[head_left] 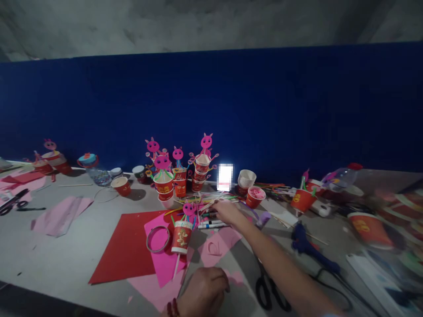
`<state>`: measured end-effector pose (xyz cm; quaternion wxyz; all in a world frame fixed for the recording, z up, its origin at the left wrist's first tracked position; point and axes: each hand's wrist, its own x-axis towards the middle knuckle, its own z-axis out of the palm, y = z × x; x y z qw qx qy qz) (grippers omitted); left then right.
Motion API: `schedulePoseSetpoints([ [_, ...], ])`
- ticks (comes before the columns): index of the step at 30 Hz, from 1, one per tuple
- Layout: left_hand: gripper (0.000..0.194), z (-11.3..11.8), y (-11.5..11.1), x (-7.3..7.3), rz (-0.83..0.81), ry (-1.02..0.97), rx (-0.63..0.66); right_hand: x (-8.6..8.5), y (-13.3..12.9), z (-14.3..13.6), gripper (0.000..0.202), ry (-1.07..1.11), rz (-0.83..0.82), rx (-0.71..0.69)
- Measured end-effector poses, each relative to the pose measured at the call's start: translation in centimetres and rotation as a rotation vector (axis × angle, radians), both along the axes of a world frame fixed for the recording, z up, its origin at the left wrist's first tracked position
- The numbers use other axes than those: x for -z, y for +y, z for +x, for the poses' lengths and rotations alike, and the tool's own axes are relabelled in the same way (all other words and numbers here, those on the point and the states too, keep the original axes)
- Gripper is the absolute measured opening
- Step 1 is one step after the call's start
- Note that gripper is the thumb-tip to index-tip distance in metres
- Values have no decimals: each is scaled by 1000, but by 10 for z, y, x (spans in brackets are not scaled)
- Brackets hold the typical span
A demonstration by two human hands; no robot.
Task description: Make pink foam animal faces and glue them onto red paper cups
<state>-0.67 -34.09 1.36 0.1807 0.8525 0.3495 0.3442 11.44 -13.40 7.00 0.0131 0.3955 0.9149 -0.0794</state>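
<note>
My right hand (227, 212) reaches over a loose pile of pipe cleaners and thin sticks (205, 198) at the table's middle. Its fingers are bent together down at the pile; what they pinch, if anything, is too small to tell. Several markers (211, 224) lie just under it. My left hand (206, 288) rests curled near the front edge, beside pink paper (220, 246), with nothing showing in it. Left of the hands stands a red paper cup figure (181, 237) on a white stick, with a pink face on top. A roll of tape (158, 239) lies on bright pink paper (161, 273).
Red card (119, 251) lies on the left. Stacked cup figures (163, 185) stand behind, with a lit phone screen (225, 177) and a cup of pink scraps (255, 196). Black scissors (264, 293) and a blue glue gun (309, 248) with its cord lie right.
</note>
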Motion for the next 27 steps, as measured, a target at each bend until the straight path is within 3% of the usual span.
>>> schedulePoseSetpoints([
  [7, 30, -1, 0, -2, 36, -102, -56, -29, -10, 14, 16, 44, 44, 95],
  [10, 41, -6, -2, -6, 77, -149, -237, -44, -27, 34, 19, 123, 61, 113],
  [13, 51, -9, -2, -7, 109, -142, -467, -48, -63, 57, 19, 222, 14, 78],
  [15, 52, -9, 0, -7, 101, -92, -515, -43, -94, 71, 16, 460, -178, -5],
  [17, 39, -8, 1, -5, 76, -36, -453, -37, -122, 82, 14, 576, -310, 26],
  [20, 26, -5, 2, -3, 29, -35, -331, -23, -152, 91, 17, 821, -559, 197],
  [23, 22, 0, 0, -8, -5, -66, -299, -4, -166, 90, 32, 1160, -827, 359],
  [25, 20, 6, 0, -13, -33, -51, -265, 9, -173, 83, 39, 1316, -888, 460],
  [27, 18, 14, 0, -18, -59, -7, -252, 19, -178, 74, 42, 1338, -895, 526],
])
